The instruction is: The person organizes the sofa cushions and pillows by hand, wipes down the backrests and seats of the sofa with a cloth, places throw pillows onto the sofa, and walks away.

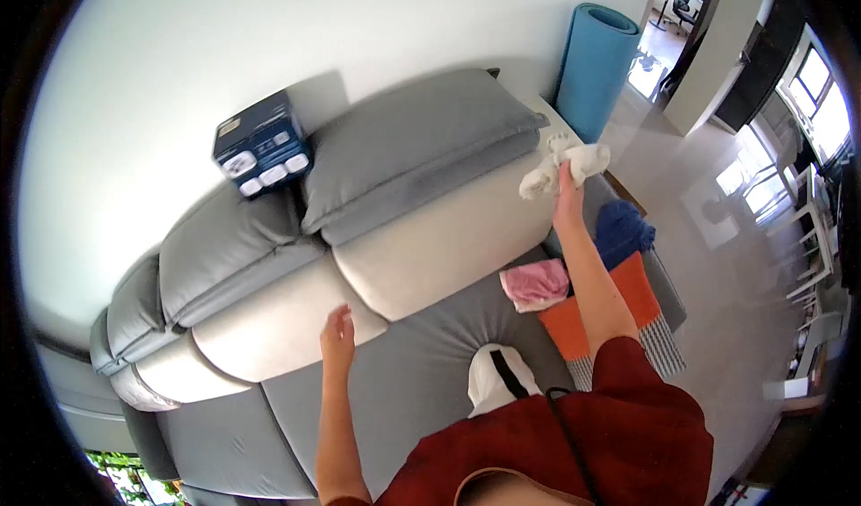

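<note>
Clamping a bunched white cloth in the right hand, arm outstretched.
Apparently pinched near its middle, hence spilling out to both sides of the fingers. Holding nothing in the left hand, fingers loosely curled above the sofa, perhaps idle because one hand suffices. Nearer the body than the right hand: a pink cloth, an orange cloth and a blue cloth, probably grouped for easy reach. Beyond the left hand, perched atop cushions: a box.

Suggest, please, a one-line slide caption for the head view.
At a grey-and-cream sofa, the right hand holds up a bunched white cloth while the left hand is empty.
</note>
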`<action>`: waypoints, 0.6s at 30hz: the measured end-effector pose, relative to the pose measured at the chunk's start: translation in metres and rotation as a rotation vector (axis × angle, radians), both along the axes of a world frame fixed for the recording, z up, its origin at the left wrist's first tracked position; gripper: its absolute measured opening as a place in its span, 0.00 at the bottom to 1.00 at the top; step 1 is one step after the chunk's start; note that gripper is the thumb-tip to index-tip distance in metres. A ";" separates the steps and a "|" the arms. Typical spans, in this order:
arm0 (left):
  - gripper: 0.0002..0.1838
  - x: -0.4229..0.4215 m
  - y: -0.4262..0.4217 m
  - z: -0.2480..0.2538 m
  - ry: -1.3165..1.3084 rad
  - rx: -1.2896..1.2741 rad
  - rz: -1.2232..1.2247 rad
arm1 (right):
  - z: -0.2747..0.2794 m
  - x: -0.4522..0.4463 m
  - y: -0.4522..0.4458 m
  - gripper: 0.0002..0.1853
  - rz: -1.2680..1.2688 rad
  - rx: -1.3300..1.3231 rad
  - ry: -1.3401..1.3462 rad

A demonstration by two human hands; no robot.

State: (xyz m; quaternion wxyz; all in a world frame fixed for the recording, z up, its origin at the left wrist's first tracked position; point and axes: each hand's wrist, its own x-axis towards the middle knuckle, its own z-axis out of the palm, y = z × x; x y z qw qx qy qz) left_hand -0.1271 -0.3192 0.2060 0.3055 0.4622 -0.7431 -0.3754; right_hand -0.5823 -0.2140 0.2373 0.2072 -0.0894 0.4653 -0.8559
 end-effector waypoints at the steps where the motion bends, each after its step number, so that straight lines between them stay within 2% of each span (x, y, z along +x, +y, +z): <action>1: 0.14 -0.032 -0.025 0.014 -0.033 -0.109 -0.057 | 0.011 -0.021 -0.013 0.29 -0.030 0.094 0.161; 2: 0.15 -0.066 -0.046 0.031 -0.133 -0.135 -0.063 | 0.017 -0.043 -0.029 0.30 -0.061 0.188 0.318; 4: 0.16 -0.125 -0.093 0.039 -0.112 -0.516 -0.073 | 0.010 -0.084 -0.055 0.31 -0.030 0.219 0.348; 6: 0.17 -0.175 -0.135 0.046 -0.104 -0.636 -0.057 | 0.000 -0.117 -0.082 0.30 -0.034 0.292 0.460; 7: 0.17 -0.194 -0.150 0.052 -0.113 -0.625 -0.057 | -0.015 -0.133 -0.096 0.30 -0.028 0.302 0.452; 9: 0.19 -0.224 -0.175 0.061 -0.223 -0.851 -0.015 | -0.045 -0.159 -0.123 0.28 0.048 0.525 0.404; 10: 0.19 -0.232 -0.184 0.058 -0.230 -0.845 -0.009 | -0.052 -0.165 -0.133 0.28 0.058 0.528 0.402; 12: 0.20 -0.242 -0.201 0.051 -0.440 -1.008 0.060 | -0.065 -0.164 -0.153 0.28 -0.045 0.692 0.526; 15: 0.20 -0.242 -0.206 0.029 -0.435 -1.034 0.136 | -0.038 -0.155 -0.163 0.26 -0.062 0.817 0.606; 18: 0.19 -0.246 -0.216 0.016 -0.431 -1.053 0.134 | -0.047 -0.162 -0.168 0.23 -0.072 0.818 0.672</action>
